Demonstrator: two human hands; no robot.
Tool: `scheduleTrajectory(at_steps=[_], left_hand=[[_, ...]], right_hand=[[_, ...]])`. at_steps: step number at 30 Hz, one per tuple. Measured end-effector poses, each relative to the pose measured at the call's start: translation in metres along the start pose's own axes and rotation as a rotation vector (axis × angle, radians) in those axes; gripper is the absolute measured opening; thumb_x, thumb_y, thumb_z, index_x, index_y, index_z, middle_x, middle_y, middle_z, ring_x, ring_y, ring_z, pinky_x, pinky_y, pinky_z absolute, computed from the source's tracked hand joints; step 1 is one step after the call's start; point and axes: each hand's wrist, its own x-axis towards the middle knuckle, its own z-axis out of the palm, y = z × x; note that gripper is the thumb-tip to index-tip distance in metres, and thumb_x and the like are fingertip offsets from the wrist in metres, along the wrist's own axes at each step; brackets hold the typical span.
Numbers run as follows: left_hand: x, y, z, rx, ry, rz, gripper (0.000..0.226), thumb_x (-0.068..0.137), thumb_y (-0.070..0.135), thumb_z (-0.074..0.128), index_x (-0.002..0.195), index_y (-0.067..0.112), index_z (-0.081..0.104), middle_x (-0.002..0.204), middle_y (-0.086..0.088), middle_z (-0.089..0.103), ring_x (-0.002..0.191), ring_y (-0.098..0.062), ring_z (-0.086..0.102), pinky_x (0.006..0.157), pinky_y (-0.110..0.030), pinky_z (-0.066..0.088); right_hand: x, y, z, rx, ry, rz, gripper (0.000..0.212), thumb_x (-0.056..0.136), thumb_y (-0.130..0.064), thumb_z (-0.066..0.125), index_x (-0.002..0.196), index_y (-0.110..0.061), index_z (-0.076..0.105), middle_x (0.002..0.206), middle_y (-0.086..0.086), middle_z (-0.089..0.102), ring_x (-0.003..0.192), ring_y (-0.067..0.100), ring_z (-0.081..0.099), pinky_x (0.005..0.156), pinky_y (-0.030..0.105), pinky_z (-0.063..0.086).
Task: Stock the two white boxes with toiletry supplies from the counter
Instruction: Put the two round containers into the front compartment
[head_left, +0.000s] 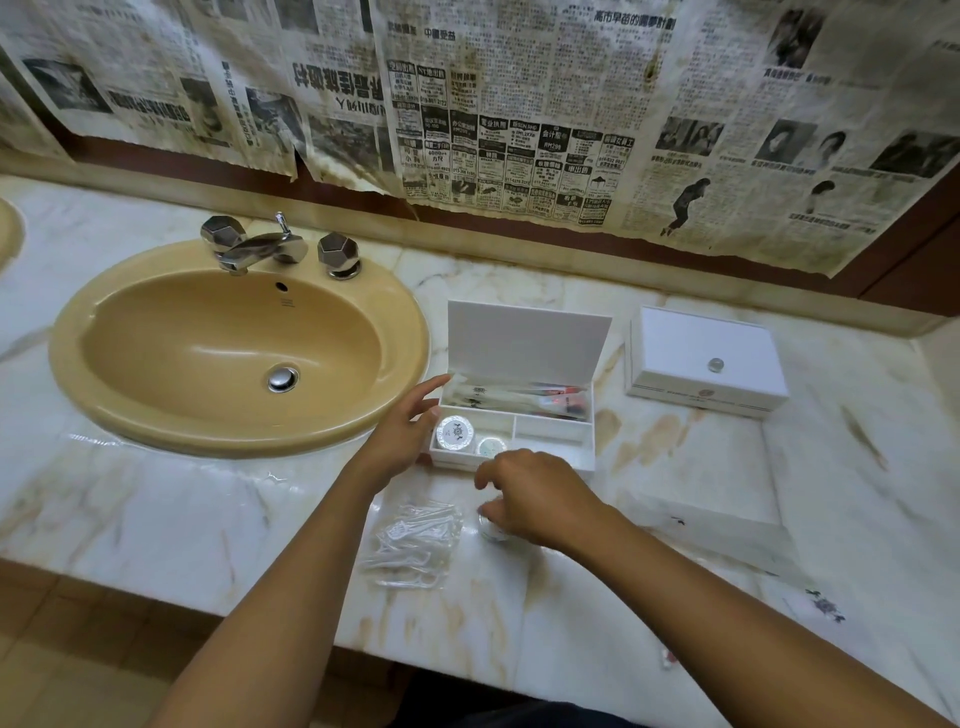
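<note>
An open white box (550, 431) with a raised lid stands on the marble counter. Its back compartment holds wrapped toothbrush packets (519, 397); its front left compartment holds two round white containers (454, 432). My left hand (408, 431) rests with straight fingers against the box's left side. My right hand (535, 493) curls over a small round container (491, 530) on the counter in front of the box. A second white box (706, 358) with a small knob sits closed to the right. A clear bag of white floss picks (415, 540) lies left of the right hand.
A tan sink (156, 312) with a chrome tap (260, 244) lies to the left. Newspaper sheets cover the wall behind. Flat clear packets (711, 525) lie on the counter at the right. The counter's front edge (260, 618) runs below my arms.
</note>
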Motion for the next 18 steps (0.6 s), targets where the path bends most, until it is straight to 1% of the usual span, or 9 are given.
scheduleTrajectory(at_steps=[2,3,7,11,15,18], left_hand=[[0.000,0.000,0.000,-0.002,0.000,-0.004,0.044,0.103,0.021,0.042,0.131,0.054,0.049,0.134,0.000,0.055,0.129,-0.012,0.048,0.086,-0.031,0.048],[0.000,-0.001,0.000,0.000,0.000,-0.007,0.044,0.103,0.021,0.042,0.132,0.054,0.049,0.134,0.000,0.055,0.129,-0.012,0.047,0.086,-0.030,0.047],[0.000,-0.001,0.001,0.002,0.003,-0.014,0.043,0.103,0.022,0.042,0.133,0.052,0.048,0.134,0.000,0.054,0.129,-0.011,0.047,0.083,-0.027,0.047],[0.001,-0.001,0.001,-0.005,0.003,-0.018,0.042,0.104,0.023,0.042,0.134,0.052,0.048,0.134,0.001,0.055,0.129,-0.011,0.047,0.082,-0.026,0.045],[0.000,-0.001,0.001,-0.008,0.001,-0.017,0.043,0.104,0.022,0.041,0.133,0.052,0.048,0.133,0.000,0.055,0.129,-0.011,0.047,0.084,-0.028,0.045],[0.000,0.000,0.001,-0.004,0.002,-0.019,0.042,0.104,0.023,0.041,0.133,0.053,0.048,0.133,0.000,0.055,0.128,-0.012,0.048,0.084,-0.027,0.045]], right_hand=[[-0.003,0.003,0.005,-0.052,-0.048,-0.010,0.039,0.084,-0.031,0.062,0.123,-0.025,0.059,0.123,0.001,0.059,0.109,0.025,0.058,0.084,0.034,0.045],[-0.005,0.003,0.008,-0.072,-0.057,-0.015,0.039,0.084,-0.030,0.063,0.122,-0.025,0.059,0.122,0.001,0.059,0.108,0.025,0.058,0.083,0.034,0.046],[-0.006,0.005,0.015,-0.097,-0.038,-0.024,0.023,0.081,-0.019,0.060,0.104,-0.017,0.065,0.104,0.004,0.061,0.095,0.028,0.060,0.069,0.031,0.046],[-0.004,0.007,0.017,-0.070,-0.050,-0.028,0.021,0.080,-0.014,0.058,0.101,-0.011,0.064,0.104,0.007,0.060,0.094,0.029,0.059,0.071,0.034,0.049],[-0.004,0.006,0.018,-0.052,-0.053,-0.033,0.022,0.082,-0.014,0.059,0.103,-0.011,0.064,0.105,0.008,0.059,0.096,0.029,0.058,0.073,0.033,0.049],[-0.003,0.005,0.016,-0.048,-0.049,-0.035,0.023,0.082,-0.017,0.059,0.105,-0.011,0.063,0.106,0.008,0.059,0.097,0.029,0.058,0.075,0.036,0.050]])
